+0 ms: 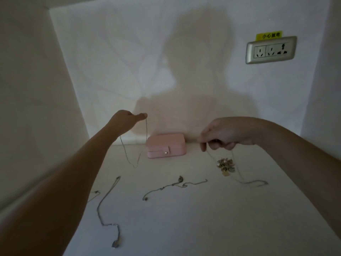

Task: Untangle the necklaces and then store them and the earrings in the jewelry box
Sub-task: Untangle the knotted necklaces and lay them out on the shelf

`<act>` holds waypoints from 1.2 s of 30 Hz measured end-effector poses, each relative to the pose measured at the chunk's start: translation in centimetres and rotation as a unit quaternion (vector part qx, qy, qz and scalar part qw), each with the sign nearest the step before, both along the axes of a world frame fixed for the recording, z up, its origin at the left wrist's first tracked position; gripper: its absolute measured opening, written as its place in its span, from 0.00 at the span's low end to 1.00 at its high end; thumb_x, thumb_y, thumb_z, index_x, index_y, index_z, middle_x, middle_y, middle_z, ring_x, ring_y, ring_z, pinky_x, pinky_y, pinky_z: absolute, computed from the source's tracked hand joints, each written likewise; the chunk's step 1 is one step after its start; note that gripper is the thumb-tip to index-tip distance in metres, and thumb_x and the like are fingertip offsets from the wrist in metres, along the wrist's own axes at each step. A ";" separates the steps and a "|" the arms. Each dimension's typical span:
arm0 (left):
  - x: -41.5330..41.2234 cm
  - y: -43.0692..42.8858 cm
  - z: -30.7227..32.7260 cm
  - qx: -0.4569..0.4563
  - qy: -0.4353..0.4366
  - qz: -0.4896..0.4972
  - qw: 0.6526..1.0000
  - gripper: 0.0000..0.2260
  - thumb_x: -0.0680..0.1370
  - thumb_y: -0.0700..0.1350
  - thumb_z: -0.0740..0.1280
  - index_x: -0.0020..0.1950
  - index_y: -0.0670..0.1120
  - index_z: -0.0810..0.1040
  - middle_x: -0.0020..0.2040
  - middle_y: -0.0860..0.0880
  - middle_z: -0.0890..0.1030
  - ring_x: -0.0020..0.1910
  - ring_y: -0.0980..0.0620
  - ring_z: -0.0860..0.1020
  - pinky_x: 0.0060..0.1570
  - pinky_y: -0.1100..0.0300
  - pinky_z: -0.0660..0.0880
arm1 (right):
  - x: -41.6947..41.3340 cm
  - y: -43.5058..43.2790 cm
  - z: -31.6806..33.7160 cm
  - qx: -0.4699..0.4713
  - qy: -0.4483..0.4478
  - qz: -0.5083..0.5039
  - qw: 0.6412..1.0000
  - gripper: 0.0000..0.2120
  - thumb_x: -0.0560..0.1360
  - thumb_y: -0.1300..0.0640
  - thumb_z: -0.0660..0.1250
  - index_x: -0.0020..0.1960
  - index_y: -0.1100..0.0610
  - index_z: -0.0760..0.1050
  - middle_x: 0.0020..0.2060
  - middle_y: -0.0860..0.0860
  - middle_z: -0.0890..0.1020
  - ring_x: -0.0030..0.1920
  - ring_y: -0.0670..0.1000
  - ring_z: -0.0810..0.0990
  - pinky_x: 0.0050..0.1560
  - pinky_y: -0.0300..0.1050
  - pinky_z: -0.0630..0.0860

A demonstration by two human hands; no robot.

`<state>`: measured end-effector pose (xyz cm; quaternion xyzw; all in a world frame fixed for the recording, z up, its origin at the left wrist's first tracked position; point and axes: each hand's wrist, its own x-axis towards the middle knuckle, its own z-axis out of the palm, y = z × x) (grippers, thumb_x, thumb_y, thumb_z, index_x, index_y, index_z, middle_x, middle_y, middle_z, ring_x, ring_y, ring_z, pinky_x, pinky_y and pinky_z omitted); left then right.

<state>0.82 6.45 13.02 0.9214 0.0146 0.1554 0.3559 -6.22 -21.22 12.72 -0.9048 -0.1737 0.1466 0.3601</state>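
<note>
Sitting closed at the far side of the bench (184,218), the jewelry box (166,145) is hiding its contents. The left hand (127,118) is pinching a thin chain (146,133) left of it, the right hand (225,133) a pendant necklace (226,166).

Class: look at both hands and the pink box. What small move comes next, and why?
Probably lay the chain in the left hand on the table: the right hand holds the flower necklace and the pink box is closed, so opening it needs a free hand.

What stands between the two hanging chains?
In the head view, the closed pink jewelry box stands between the chain in the left hand and the pendant chain in the right hand.
</note>
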 end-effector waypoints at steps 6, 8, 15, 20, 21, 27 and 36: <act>1.7 0.5 -7.6 0.101 0.129 -0.011 0.986 0.21 0.77 0.52 0.68 0.58 0.35 0.79 0.59 0.38 0.79 0.58 0.43 0.77 0.53 0.58 0.69 | 0.5 3.0 0.6 0.038 -0.022 0.023 0.999 0.13 0.81 0.55 0.61 0.45 0.60 0.80 0.27 0.50 0.70 0.27 0.47 0.60 0.22 0.35 0.59; 0.8 0.0 -8.5 0.103 0.155 -0.049 0.981 0.20 0.79 0.54 0.64 0.59 0.38 0.79 0.60 0.40 0.78 0.58 0.45 0.76 0.53 0.60 0.68 | 0.4 3.8 0.6 0.047 -0.020 0.043 0.998 0.14 0.81 0.54 0.60 0.46 0.60 0.80 0.28 0.50 0.70 0.26 0.46 0.60 0.23 0.35 0.60; -5.9 -3.2 -7.8 -0.355 0.239 -0.428 0.796 0.41 0.70 0.74 0.50 0.64 0.44 0.75 0.58 0.44 0.81 0.61 0.47 0.77 0.67 0.50 0.66 | 0.0 5.1 1.0 0.143 -0.028 0.059 0.988 0.14 0.82 0.53 0.57 0.50 0.58 0.79 0.28 0.48 0.69 0.26 0.45 0.61 0.26 0.36 0.61; -9.5 -1.5 -7.9 -0.403 0.239 -0.443 0.764 0.14 0.69 0.57 0.74 0.35 0.47 0.78 0.26 0.53 0.65 0.26 0.55 0.70 0.38 0.60 0.78 | -0.6 4.0 1.6 0.238 -0.051 -0.022 0.970 0.12 0.80 0.55 0.62 0.44 0.60 0.78 0.27 0.48 0.66 0.25 0.44 0.60 0.24 0.34 0.59; -9.8 -0.8 -8.0 -0.412 0.239 -0.405 0.780 0.14 0.71 0.55 0.71 0.33 0.48 0.75 0.26 0.53 0.62 0.25 0.56 0.65 0.31 0.64 0.74 | -0.7 3.3 1.1 0.268 -0.043 -0.054 0.961 0.11 0.80 0.56 0.62 0.42 0.61 0.77 0.26 0.48 0.66 0.25 0.44 0.60 0.23 0.34 0.59; -12.0 1.9 -10.2 -0.455 0.295 -0.296 0.787 0.07 0.75 0.45 0.64 0.37 0.44 0.73 0.29 0.51 0.64 0.25 0.56 0.65 0.28 0.64 0.74 | -0.9 -1.6 -5.1 0.296 0.079 -0.242 0.921 0.10 0.79 0.60 0.64 0.40 0.63 0.74 0.24 0.48 0.67 0.19 0.42 0.59 0.18 0.32 0.57; -14.3 -0.3 -12.1 -0.100 0.300 -0.327 0.891 0.06 0.79 0.40 0.64 0.50 0.41 0.81 0.38 0.48 0.80 0.38 0.53 0.80 0.45 0.59 0.80 | -3.4 -1.8 -11.1 -0.026 0.100 -0.219 0.970 0.09 0.73 0.64 0.72 0.36 0.62 0.76 0.23 0.52 0.74 0.22 0.47 0.72 0.24 0.36 0.73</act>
